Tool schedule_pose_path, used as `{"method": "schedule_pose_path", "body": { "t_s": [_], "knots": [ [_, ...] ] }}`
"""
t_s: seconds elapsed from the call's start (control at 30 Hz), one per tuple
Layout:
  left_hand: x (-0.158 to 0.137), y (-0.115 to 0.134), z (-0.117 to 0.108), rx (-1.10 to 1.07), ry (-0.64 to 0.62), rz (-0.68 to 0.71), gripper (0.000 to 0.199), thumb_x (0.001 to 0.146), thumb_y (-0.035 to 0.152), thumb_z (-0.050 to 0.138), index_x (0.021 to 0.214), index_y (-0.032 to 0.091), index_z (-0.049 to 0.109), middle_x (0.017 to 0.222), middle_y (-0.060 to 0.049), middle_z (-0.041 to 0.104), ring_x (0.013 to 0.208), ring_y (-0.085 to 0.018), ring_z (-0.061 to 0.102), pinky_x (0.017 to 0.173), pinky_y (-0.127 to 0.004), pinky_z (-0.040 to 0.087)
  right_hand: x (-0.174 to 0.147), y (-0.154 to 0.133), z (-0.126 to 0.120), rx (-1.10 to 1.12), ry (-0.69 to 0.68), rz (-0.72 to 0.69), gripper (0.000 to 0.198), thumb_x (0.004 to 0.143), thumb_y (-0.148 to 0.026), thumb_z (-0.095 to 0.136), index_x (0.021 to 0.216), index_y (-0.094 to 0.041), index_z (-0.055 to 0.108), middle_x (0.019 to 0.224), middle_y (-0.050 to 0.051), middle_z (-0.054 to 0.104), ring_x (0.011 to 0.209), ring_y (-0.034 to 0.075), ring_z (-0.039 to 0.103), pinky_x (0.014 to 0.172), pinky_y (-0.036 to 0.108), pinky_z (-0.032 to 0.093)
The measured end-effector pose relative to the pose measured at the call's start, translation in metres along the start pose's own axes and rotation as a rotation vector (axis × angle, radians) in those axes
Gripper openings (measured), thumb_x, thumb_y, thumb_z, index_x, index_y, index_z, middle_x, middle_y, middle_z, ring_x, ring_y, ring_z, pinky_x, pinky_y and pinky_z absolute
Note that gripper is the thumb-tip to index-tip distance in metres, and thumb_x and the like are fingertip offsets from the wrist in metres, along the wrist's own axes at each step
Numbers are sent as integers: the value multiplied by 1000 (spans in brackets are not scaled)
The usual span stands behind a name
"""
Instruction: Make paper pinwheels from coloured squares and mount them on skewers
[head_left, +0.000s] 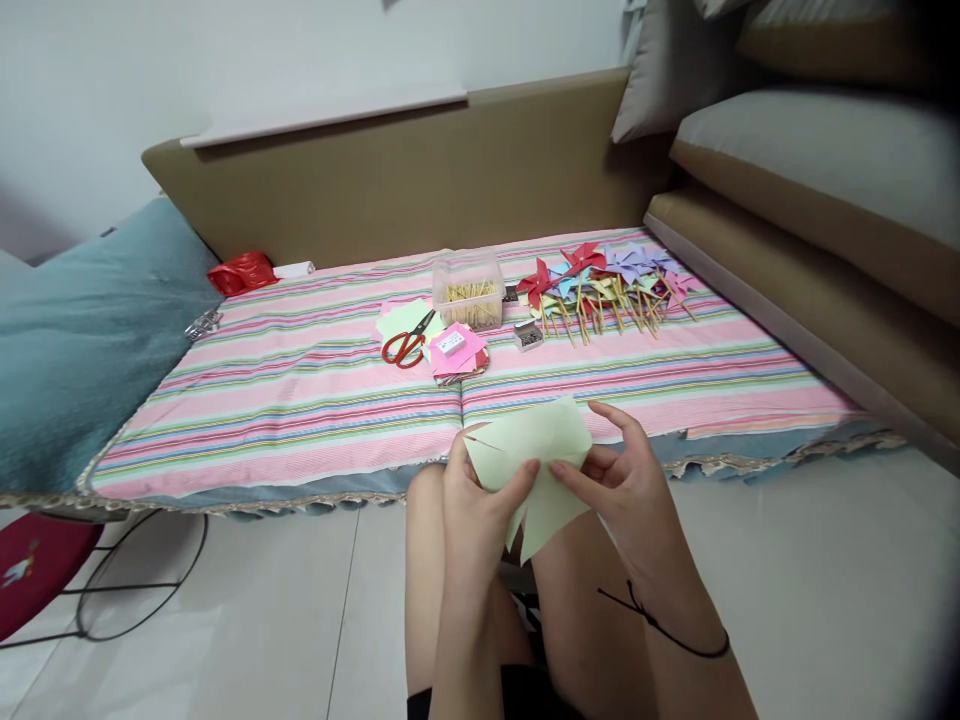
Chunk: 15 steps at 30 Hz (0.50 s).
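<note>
Head view: slit green paper [544,430] sits between both hands over the thighs [427,560], left hand [480,500] grip pinching its left side, right hand [630,475] grip pinching right of middle, thumbs [523,478] nearly meeting on its face, right index finger [619,418] raised.

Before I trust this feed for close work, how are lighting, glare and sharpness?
Head view: soft light on the left hand and right hand, slits in the green paper discernible; head view: pale glare on the tiled floor; head view: right edge fading to black; head view: print on the small white box illegible.
</note>
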<state>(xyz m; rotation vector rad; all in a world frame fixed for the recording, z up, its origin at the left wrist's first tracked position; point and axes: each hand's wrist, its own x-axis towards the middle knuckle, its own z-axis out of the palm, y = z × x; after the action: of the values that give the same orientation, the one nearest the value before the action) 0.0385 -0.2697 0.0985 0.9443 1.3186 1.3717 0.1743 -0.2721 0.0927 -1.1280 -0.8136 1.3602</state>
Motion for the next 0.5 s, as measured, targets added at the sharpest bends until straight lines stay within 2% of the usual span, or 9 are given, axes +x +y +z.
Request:
{"method": "schedule_pose_path", "body": {
  "t_s": [0.17, 0.37, 0.5],
  "knots": [
    [-1, 2, -3, -14, -40, -37, 46, 67, 24, 79, 105, 19, 55, 99, -6, 70, 90, -21, 66, 74, -30, 52, -2, -1, 1, -10, 3, 12, 84, 63, -36, 85, 132, -28, 37, 81, 2, 77, 75, 22, 72, 67, 32, 58],
    [-2, 4, -8, 75, -37, -21, 50, 66, 24, 79, 108, 20, 54, 102, -6, 67, 97, -22, 63, 78, -31, 50, -4, -3, 4, -33, -16, 7, 82, 65, -34, 85, 131, -28, 37, 81, 3, 77, 75, 22, 72, 66, 32, 58],
    [-2, 5, -9, 85, -30, -34, 51, 65, 24, 79, 109, 20, 53, 99, -5, 67, 94, -21, 64, 74, -29, 50, -4, -3, 4, -16, -24, 8, 81, 65, -33, 85, 131, -28, 36, 81, 2, 77, 73, 21, 72, 64, 30, 57]
  ]
}}
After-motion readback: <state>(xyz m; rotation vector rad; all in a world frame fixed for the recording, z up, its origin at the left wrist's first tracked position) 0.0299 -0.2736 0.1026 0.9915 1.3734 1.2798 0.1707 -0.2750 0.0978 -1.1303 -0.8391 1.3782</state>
